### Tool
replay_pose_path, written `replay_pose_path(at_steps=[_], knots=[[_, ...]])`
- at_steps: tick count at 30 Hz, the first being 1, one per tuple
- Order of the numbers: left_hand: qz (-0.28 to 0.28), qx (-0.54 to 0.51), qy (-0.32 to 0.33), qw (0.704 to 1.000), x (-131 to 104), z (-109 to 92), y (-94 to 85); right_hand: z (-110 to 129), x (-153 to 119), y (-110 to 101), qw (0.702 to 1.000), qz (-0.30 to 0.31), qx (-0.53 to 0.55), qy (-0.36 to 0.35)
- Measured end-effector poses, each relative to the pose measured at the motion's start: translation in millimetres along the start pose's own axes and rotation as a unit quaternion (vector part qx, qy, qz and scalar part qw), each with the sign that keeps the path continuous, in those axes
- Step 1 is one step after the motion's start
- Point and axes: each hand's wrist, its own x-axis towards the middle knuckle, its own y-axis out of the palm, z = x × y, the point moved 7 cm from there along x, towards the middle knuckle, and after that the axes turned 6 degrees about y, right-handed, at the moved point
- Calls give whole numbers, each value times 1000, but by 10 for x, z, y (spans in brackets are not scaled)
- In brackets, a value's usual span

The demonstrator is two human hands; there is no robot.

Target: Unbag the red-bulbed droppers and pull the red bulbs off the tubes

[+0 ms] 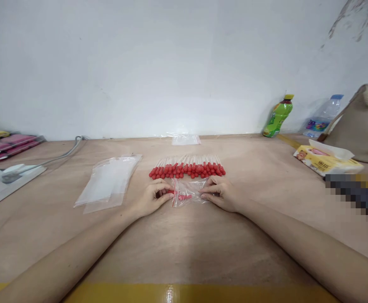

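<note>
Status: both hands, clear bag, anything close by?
Left hand pinching red piece at red-striped edge of clear bag. Right hand holding opposite end. Second red piece inside. Red-tipped sticks lined up just beyond bag.

Pale brown wood-grain tabletop point(184, 248) bore a dense row of red-tipped, pale-stemmed sticks point(188, 170) just beyond both hands. Flat, clear plastic bags point(108, 183) lay overlapping, left of the left hand point(154, 197). Yellow-and-white soft tissue pack point(324, 162) lay beyond and right of the right hand point(221, 194).

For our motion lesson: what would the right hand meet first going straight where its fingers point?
The right hand touches the clear plastic bag; next, probably the oblong red piece inside, though depth's unclear.
</note>
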Motion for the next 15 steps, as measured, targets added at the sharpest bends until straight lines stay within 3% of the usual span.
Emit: replay_pose_path(at_steps=[4,8,15], knots=[[-15,22,28,999,52,-25,-8,17,-7,-5,1000,-11,-1,-5],[-37,-44,19,998,102,-70,43,16,-4,-13,1000,-16,6,2],[55,-24,14,998,148,-172,260,-4,-1,-12,1000,-12,-6,10]])
